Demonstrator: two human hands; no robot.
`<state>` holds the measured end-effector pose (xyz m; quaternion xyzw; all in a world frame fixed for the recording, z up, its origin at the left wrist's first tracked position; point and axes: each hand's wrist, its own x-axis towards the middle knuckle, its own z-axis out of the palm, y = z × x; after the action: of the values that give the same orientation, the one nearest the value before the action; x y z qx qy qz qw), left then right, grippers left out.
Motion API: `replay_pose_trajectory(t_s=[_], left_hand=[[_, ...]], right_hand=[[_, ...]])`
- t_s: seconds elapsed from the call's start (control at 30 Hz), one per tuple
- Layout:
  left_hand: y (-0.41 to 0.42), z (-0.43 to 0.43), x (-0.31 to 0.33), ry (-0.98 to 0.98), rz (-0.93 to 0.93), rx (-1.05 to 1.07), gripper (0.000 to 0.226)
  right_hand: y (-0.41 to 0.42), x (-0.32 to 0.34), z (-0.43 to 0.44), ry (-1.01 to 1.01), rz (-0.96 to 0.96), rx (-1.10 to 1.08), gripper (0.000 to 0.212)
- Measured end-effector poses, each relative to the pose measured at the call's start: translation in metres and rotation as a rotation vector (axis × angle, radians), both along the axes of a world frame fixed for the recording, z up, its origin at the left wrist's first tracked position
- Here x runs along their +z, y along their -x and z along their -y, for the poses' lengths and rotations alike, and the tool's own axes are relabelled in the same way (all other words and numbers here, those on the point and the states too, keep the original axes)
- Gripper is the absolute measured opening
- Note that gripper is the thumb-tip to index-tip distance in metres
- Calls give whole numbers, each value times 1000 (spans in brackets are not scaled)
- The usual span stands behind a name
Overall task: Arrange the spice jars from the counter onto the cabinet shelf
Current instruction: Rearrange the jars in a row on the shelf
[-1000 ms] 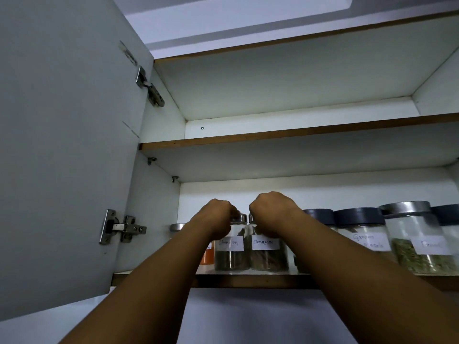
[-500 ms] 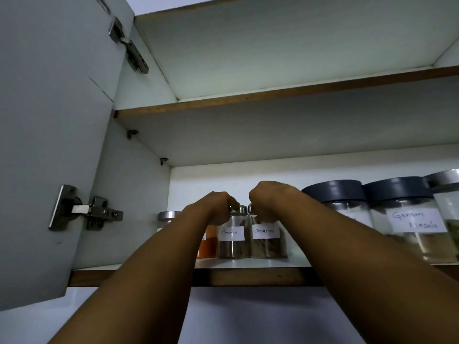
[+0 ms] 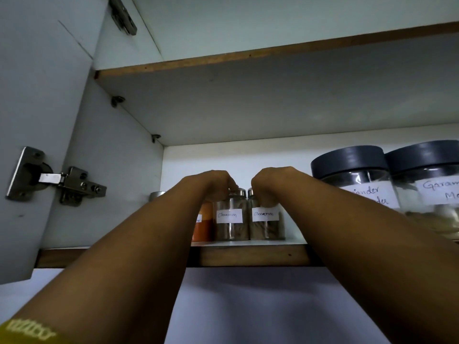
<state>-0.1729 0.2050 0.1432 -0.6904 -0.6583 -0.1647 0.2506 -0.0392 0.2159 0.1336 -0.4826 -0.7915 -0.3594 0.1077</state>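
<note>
Looking up into an open cabinet here, door [image 3: 37,120] swinging out on the left with its hinge [image 3: 57,183] showing, and an upper shelf [image 3: 273,53] sitting bare-looking overhead. Both forearms are reaching up to the lower shelf [image 3: 248,255], crossing over its wooden front edge.

Off to the right, two big jars are standing side by side with dark lids: the coriander jar [image 3: 357,180] nearest the hands, then the garam jar [image 3: 432,184] getting cut off at the frame edge. The right forearm is covering the lower part of both.

Now the small stuff. Two cinnamon jars are standing upright and touching each other near the shelf front. The left hand [image 3: 213,184] is curling down over the lid of the left cinnamon jar [image 3: 231,219], fingers closed on the top. The right hand [image 3: 268,187] is doing the same on the right cinnamon jar [image 3: 265,220], gripping around its lid.

Just left of those, an orange jar [image 3: 205,224] is peeking out, mostly hidden behind the left wrist, and a metal lid [image 3: 157,195] is poking up further left
</note>
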Motion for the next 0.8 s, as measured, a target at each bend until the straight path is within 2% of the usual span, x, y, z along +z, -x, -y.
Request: replay_pose_trajectory(t_s=[0.43, 0.57, 0.63, 0.7, 0.8], left_hand=[[3, -2, -16, -28, -13, 10, 49], [6, -1, -19, -31, -13, 0, 50], [6, 0, -21, -78, 0, -17, 57], [3, 3, -26, -161, 37, -59, 59], [-5, 8, -38, -223, 48, -123, 42]], right_hand=[[5, -6, -4, 50, 5, 2, 26], [10, -9, -10, 78, -62, 10, 37], [14, -14, -11, 75, -131, 10, 53], [16, -22, -8, 8, -129, 17, 70], [10, -34, -1, -171, -45, 91, 62]])
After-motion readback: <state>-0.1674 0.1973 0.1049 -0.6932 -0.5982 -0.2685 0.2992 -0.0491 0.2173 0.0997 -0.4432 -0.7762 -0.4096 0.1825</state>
